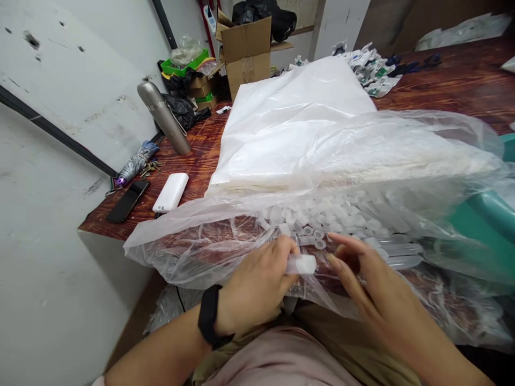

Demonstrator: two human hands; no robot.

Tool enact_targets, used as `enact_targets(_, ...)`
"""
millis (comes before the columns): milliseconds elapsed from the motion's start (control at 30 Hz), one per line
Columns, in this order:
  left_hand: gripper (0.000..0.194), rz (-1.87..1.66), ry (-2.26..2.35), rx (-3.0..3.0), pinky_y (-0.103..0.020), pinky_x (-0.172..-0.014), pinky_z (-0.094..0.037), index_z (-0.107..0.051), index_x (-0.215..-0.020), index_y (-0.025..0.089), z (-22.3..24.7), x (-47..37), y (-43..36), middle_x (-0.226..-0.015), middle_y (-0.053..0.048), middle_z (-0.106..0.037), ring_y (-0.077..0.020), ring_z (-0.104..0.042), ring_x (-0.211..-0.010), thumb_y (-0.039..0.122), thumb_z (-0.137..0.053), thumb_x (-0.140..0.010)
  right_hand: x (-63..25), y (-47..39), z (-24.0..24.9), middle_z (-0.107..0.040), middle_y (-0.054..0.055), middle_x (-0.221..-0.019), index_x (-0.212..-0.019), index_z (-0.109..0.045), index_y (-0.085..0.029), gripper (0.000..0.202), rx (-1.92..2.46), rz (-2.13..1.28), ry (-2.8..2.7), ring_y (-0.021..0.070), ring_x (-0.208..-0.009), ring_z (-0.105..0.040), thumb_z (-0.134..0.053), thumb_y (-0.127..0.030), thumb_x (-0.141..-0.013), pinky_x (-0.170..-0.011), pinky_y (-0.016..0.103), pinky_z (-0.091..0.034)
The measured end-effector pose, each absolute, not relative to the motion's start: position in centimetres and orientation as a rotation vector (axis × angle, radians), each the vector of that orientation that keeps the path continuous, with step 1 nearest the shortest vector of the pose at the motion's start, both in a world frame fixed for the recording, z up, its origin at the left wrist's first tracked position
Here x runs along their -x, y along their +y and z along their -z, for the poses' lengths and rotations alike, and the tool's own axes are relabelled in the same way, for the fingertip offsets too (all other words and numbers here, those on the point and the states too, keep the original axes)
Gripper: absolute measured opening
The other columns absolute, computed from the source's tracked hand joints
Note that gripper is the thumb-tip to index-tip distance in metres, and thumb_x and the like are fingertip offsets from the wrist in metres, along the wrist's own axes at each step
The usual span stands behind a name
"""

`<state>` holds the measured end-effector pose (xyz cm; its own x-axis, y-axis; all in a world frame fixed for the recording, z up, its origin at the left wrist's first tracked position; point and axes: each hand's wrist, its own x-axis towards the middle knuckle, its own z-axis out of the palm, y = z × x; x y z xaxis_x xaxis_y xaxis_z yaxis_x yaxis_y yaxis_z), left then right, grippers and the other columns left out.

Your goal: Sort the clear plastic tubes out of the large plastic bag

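At the left, a shallow green plastic tray holds a crumpled clear bag, and to its right stands a brown cardboard box with raised flaps, its contents hidden. Across the near edge of the wooden table spreads a large clear plastic bag. Over it, the left hand has its grip closed around a short translucent plastic tube with a white end, which points right. Inside the bag lie many small translucent white plastic caps; the right hand is just beside them, thumb and forefinger narrowly parted. Longer clear plastic tubes lie farther right, before a teal plastic basin. Around these, left to right, are a black smartphone, a folded silver umbrella, metal keys, a grey metal flask, a white rectangular power bank, a broad stack of white sheets partly covered by the bag's film, and crumpled white packets.
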<state>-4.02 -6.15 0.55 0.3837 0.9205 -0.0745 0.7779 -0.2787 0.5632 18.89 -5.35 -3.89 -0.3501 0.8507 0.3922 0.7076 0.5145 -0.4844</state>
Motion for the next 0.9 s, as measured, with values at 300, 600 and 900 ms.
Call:
enact_targets(300, 0.03, -0.033, 1.69, -2.311, -0.038, -0.079, -0.061, -0.063, -0.11, 0.016, -0.4, 2.8, -2.8, -0.1, -0.013, -0.08, -0.0321, -0.08, -0.093, 0.045, -0.07, -0.103, -18.6, -3.3, 6.8, -0.073, 0.01, -0.107, -0.135, -0.063, -0.023, 0.03, 1.179, -0.173, -2.269, 0.0284, -0.101, -0.073, -0.045, -0.032, -0.113, -0.089, 0.044, -0.059)
enact_targets(600, 0.009, -0.396, 1.485, -2.129, -0.035, -0.088, -0.055, -0.055, -0.108, 0.021, -0.8, 5.4, -4.9, -0.113, -0.005, -0.07, -0.0232, -0.069, -0.103, 0.017, -0.062, -0.104, -19.1, -3.1, 6.1, -0.074, 0.012, -0.115, -0.13, -0.073, -0.023, 0.034, 1.258, -0.233, -2.269, 0.029, -0.107, -0.074, -0.045, -0.032, -0.112, -0.094, 0.047, -0.061)
enact_targets(900, 0.016, -0.714, 1.23, -1.746, -0.032, -0.098, -0.053, -0.066, -0.122, 0.021, -1.2, 6.1, -6.6, -0.122, -0.005, -0.077, -0.021, -0.072, -0.111, 0.026, -0.062, -0.107, -19.5, -4.4, 3.6, -0.074, 0.007, -0.129, -0.142, -0.063, -0.03, 0.034, 1.204, -0.456, -2.127, 0.0219, -0.118, -0.075, -0.057, -0.03, -0.109, -0.101, 0.034, -0.061)
